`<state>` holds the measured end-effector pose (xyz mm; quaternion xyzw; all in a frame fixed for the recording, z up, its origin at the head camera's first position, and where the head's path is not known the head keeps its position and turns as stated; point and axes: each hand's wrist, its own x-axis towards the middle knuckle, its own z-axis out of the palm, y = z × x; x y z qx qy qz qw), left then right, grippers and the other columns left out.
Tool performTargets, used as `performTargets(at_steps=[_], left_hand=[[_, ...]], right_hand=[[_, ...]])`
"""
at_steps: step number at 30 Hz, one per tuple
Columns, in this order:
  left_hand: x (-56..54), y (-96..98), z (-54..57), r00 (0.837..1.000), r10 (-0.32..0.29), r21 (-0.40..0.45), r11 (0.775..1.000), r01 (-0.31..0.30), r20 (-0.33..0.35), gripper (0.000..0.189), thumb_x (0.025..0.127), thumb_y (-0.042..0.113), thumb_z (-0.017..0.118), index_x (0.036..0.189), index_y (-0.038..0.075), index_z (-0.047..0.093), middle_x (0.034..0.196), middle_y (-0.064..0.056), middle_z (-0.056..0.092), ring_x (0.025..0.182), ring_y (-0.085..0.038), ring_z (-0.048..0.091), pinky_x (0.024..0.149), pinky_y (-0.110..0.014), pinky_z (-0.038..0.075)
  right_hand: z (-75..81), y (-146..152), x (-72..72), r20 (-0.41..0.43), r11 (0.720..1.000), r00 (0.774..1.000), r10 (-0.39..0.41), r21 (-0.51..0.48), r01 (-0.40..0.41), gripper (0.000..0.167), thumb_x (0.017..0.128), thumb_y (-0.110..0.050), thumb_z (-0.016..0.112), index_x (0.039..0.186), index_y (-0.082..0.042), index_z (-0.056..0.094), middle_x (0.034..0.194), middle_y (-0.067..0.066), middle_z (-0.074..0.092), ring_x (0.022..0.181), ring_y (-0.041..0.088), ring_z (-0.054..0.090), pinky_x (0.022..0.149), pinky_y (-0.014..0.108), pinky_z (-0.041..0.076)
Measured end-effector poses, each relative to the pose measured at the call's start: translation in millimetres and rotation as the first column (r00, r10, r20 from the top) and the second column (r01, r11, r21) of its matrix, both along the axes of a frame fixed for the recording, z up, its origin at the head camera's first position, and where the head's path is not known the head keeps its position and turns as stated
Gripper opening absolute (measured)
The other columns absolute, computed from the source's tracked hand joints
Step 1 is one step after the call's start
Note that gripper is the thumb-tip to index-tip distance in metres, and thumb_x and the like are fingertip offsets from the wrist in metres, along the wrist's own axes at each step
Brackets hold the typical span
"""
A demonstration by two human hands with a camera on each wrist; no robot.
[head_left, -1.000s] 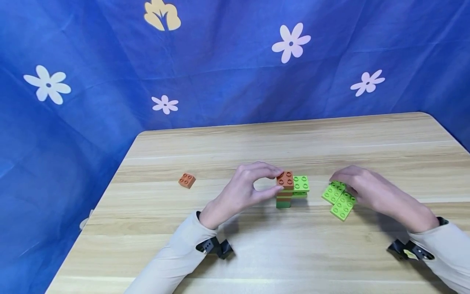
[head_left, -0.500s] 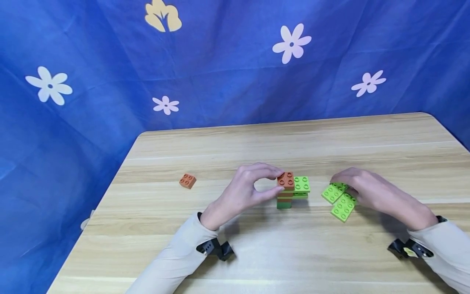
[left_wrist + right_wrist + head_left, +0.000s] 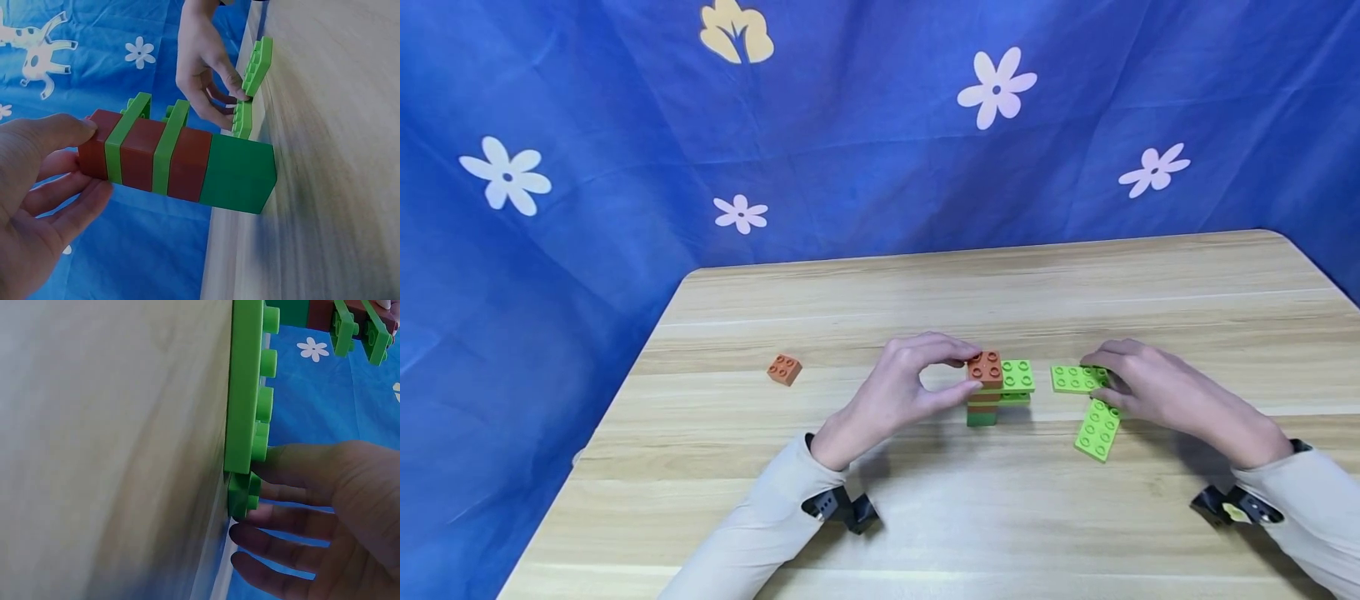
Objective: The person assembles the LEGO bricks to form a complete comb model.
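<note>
A stack of toy building bricks stands upright on the table: a dark green brick (image 3: pixel 240 175) at the bottom, then reddish-brown bricks alternating with flat lime-green bricks that jut out to the right. My left hand (image 3: pixel 898 379) pinches the reddish-brown top brick (image 3: pixel 984 367) between thumb and fingers. To the right of the stack, two loose flat lime-green bricks lie studs up. My right hand (image 3: pixel 1157 392) pinches the right end of the farther flat brick (image 3: pixel 1070 379). The nearer flat brick (image 3: pixel 1097 433) lies slanted just below the right thumb.
A loose reddish-brown brick (image 3: pixel 785 369) lies on the wooden table (image 3: pixel 700 467) far to the left. Behind the table hangs a blue cloth (image 3: pixel 850 125) with flower prints.
The farther flat lime-green brick has turned to lie nearly level left to right, and the nearer one has swung slightly and slid toward me. The left hand stays on the stack.
</note>
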<state>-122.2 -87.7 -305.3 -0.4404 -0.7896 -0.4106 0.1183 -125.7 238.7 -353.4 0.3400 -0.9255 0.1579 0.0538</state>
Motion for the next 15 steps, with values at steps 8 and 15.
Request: performTargets(at_steps=[8, 15], left_hand=[[1.4, 0.0, 0.6, 1.0, 0.004, 0.007, 1.0, -0.004, 0.007, 0.03, 0.08, 0.009, 0.078, 0.107, -0.002, 0.069, 0.103, -0.012, 0.072, 0.089, -0.019, 0.069, 0.085, -0.017, 0.052], [2.2, 0.1, -0.1, 1.0, 0.01, 0.007, 1.0, -0.01, 0.023, 0.032, 0.08, 0.009, 0.078, 0.108, -0.002, 0.069, 0.103, -0.012, 0.071, 0.089, -0.019, 0.069, 0.085, -0.018, 0.053]], right_hand=[[-0.4, -6.7, -3.2, -0.005, 1.0, 1.0, 0.02, 0.011, -0.02, 0.034, 0.073, -0.01, 0.083, 0.102, 0.001, 0.069, 0.093, 0.005, 0.063, 0.081, 0.02, 0.062, 0.069, 0.039, 0.056], [0.3, -5.2, -2.6, -0.002, 1.0, 1.0, 0.008, 0.0, -0.008, 0.03, 0.073, -0.01, 0.083, 0.098, -0.001, 0.068, 0.09, 0.003, 0.063, 0.078, 0.016, 0.061, 0.065, 0.036, 0.056]])
